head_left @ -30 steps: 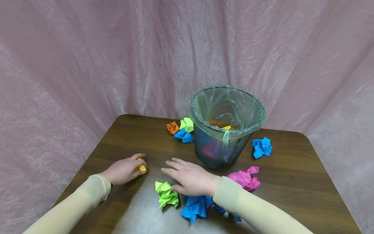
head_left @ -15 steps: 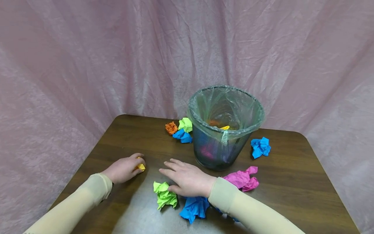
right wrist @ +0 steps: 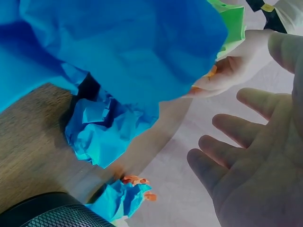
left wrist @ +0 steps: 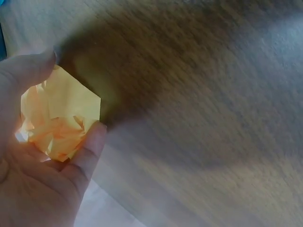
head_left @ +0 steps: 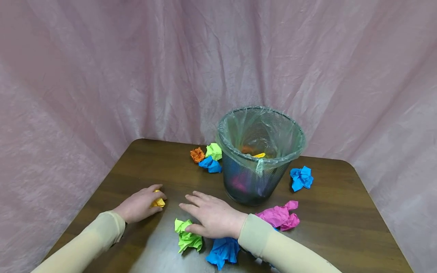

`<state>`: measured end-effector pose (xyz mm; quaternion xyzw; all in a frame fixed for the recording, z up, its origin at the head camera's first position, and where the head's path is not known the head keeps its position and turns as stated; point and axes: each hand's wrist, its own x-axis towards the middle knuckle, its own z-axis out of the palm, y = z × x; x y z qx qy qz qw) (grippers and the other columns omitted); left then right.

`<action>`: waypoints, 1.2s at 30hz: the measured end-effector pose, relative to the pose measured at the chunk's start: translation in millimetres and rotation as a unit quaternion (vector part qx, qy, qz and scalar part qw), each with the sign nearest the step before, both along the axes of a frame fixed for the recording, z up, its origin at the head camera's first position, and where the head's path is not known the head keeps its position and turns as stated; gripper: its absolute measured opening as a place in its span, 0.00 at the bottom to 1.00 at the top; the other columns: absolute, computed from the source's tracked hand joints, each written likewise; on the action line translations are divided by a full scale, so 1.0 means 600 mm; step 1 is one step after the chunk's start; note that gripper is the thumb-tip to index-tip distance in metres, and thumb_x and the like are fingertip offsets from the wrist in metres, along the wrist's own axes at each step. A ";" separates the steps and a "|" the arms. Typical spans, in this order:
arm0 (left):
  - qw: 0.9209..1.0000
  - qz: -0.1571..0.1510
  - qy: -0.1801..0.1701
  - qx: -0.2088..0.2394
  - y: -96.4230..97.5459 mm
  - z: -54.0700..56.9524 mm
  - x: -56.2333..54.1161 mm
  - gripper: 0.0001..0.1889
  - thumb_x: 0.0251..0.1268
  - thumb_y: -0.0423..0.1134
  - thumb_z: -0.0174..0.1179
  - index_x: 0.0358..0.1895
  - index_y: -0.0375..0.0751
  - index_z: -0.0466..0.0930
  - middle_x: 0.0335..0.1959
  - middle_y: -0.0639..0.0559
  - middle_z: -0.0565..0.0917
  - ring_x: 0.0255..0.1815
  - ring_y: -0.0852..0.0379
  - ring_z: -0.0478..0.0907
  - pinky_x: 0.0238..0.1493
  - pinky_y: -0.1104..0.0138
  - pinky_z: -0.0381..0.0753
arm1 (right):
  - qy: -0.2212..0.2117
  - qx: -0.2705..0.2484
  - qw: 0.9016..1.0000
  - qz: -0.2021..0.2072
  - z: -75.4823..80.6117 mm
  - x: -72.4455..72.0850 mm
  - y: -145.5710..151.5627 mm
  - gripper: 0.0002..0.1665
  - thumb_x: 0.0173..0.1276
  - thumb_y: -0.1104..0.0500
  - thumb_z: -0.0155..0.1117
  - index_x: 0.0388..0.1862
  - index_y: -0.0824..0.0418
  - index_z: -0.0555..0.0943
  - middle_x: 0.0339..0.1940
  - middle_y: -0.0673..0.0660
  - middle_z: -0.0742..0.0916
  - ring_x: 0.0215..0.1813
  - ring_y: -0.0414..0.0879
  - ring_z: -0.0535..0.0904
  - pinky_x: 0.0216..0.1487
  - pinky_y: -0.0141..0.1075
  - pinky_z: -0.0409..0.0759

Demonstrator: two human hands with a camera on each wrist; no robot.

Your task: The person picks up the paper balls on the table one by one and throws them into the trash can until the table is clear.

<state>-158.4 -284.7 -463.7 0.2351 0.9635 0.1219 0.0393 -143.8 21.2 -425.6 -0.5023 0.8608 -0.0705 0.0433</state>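
A crumpled yellow paper ball [head_left: 159, 202] is held by my left hand [head_left: 138, 204] on the left part of the table. In the left wrist view, thumb and fingers curl round this paper [left wrist: 61, 111]. My right hand [head_left: 213, 217] hovers with fingers spread, palm down, holding nothing. Under its thumb lies a crumpled lime-green paper [head_left: 188, 237]; I cannot tell whether they touch. A crumpled blue paper [head_left: 223, 252] lies below the right wrist. In the right wrist view, the right hand [right wrist: 260, 151] is open beside large blue paper [right wrist: 128, 47].
A mesh waste bin [head_left: 250, 185] with a clear liner stands right of centre, with coloured paper inside. Left of it lie orange [head_left: 197, 155], green [head_left: 214, 151] and blue [head_left: 210, 165] paper balls. Pink paper [head_left: 280, 216] and another blue ball [head_left: 302, 178] lie to its right.
The head view has shifted, so everything appears lower and slightly left. Both hands stay in nearly the same places over the table; the left still holds the yellow paper ball.
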 end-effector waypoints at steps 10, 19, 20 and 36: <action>1.000 -0.013 -0.001 0.004 -0.013 0.006 0.019 0.10 0.66 0.40 0.71 0.49 0.48 0.86 0.62 0.36 0.77 0.49 0.42 0.84 0.49 0.49 0.83 | 0.000 -0.005 1.000 0.007 -0.001 0.013 -0.010 0.41 0.79 0.30 0.44 0.81 0.49 0.65 0.81 0.55 0.67 0.82 0.54 0.56 0.79 0.42 0.55; 0.999 -0.019 0.011 0.025 -0.010 0.032 0.022 0.10 0.67 0.38 0.70 0.49 0.49 0.85 0.62 0.39 0.77 0.46 0.49 0.86 0.44 0.55 0.84 | 0.018 -0.007 1.000 0.019 0.013 0.016 -0.016 0.42 0.78 0.29 0.43 0.81 0.50 0.65 0.80 0.56 0.67 0.82 0.54 0.56 0.79 0.41 0.54; 0.999 -0.017 0.011 0.028 -0.009 0.036 0.022 0.10 0.67 0.38 0.70 0.49 0.49 0.85 0.62 0.38 0.77 0.46 0.48 0.86 0.44 0.55 0.84 | 0.019 -0.007 1.000 0.021 0.015 0.016 -0.016 0.42 0.78 0.28 0.43 0.81 0.50 0.65 0.80 0.56 0.67 0.82 0.53 0.56 0.79 0.41 0.53; 0.999 -0.031 0.007 0.044 0.002 0.114 -0.005 0.11 0.68 0.37 0.69 0.51 0.51 0.84 0.63 0.43 0.76 0.51 0.48 0.84 0.50 0.55 0.83 | 0.054 -0.007 0.998 0.025 0.061 0.009 -0.005 0.42 0.78 0.29 0.46 0.82 0.49 0.63 0.81 0.56 0.65 0.83 0.55 0.54 0.80 0.44 0.51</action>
